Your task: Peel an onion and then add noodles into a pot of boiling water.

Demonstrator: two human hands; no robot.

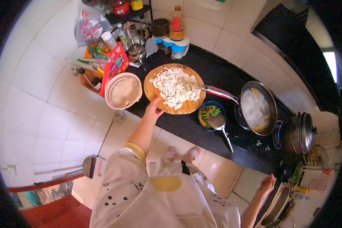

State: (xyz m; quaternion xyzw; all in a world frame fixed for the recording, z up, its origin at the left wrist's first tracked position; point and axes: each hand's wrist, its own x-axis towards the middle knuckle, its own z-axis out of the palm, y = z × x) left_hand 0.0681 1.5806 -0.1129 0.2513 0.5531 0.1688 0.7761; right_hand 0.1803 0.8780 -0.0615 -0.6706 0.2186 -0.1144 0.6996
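Note:
My left hand (154, 110) grips the near edge of a round wooden cutting board (151, 92), thumb near the rim. White sliced strips of food (175, 87) are heaped on it; their kind is unclear. Whether the board rests on the counter or is lifted, I cannot tell. A frying pan (258, 108) with steaming contents stands to the right, its red-and-metal handle (219, 92) reaching the board's right edge. My right hand (267, 183) is at lower right, near the counter's corner, fingers loosely curled and nothing visible in it.
A blue-rimmed bowl (208, 109) holds green cut vegetables, with a metal spatula (216, 122) lying across it. Left of the board is a pale pink basin (108, 95). A lidded pot (305, 132) stands at right. Bottles, jars and a red box (116, 61) crowd the back left corner.

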